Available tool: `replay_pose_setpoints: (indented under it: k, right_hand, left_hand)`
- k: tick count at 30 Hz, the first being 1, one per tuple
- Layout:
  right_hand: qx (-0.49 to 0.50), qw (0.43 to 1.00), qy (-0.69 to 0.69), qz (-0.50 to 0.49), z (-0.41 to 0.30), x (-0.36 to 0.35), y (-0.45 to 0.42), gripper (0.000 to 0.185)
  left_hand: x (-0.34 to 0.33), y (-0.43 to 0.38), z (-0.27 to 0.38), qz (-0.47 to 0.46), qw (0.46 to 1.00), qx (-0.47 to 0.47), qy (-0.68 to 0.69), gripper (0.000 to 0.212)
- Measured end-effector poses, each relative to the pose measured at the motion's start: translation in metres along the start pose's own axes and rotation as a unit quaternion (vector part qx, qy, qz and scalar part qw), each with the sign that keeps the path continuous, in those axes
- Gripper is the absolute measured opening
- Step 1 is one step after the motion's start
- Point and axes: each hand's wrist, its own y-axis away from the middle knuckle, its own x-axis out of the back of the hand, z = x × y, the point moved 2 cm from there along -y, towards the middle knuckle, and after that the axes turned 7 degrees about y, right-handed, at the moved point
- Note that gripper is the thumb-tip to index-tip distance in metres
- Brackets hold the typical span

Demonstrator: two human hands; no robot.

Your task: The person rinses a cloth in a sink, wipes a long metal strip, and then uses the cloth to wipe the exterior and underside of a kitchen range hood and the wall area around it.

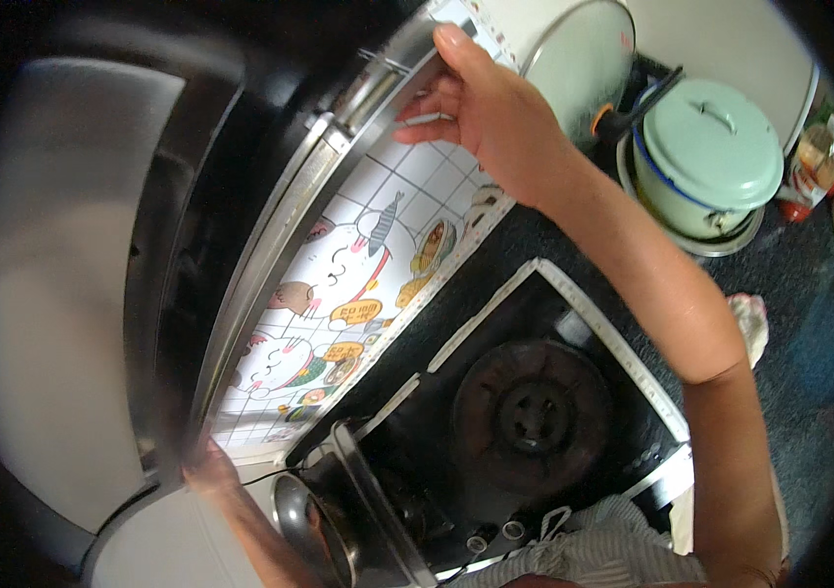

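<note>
A range hood [196, 184] with a black body and a long metal lower rim [270, 242] slants across the left of the view. At the rim's upper end, my right hand [494, 110] has its thumb on the metal and its fingers curled beneath. My left hand [213, 470] is at the rim's opposite end, partly hidden and slightly blurred; it seems to grip the edge. Below lies a black gas stove [571, 323] with a round burner [532, 417].
A mint-green lidded enamel pot [711, 147] stands on the dark countertop [814, 345], near a glass lid [586, 66] and bottles [817, 158]. A pan [314, 522] sits at the stove's left. A cartoon-cat backsplash sheet [343, 272] covers the wall. A cloth [748, 323] lies right.
</note>
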Motion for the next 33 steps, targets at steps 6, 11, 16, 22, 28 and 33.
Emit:
replay_pose_setpoints:
  k: [6,11,16,22,28,33]
  right_hand:
    - [-0.016,1.000,0.012,0.005,-0.015,0.000,0.021,0.059]
    - [0.026,0.999,0.012,0.029,-0.015,0.011,0.034,0.065]
    - [0.042,0.999,0.012,0.029,0.020,0.015,0.014,0.052]
    - [0.116,0.991,0.054,0.050,0.029,0.013,0.007,0.053]
    - [0.054,0.997,0.020,0.060,0.023,0.016,-0.001,0.058]
    - [0.003,0.997,0.058,0.058,0.040,-0.002,-0.003,0.053]
  left_hand:
    - [0.011,-0.008,0.021,-0.059,0.993,0.083,0.067,0.044]
    - [-0.008,0.005,0.008,0.030,0.992,0.060,0.103,0.051]
    - [-0.012,0.013,0.003,0.029,0.988,0.087,0.122,0.049]
    - [0.006,-0.005,0.015,-0.036,0.979,0.118,0.161,0.048]
    - [0.001,-0.010,0.019,0.005,0.994,0.071,0.084,0.043]
    - [-0.023,0.036,0.001,0.051,0.992,0.077,0.089,0.034]
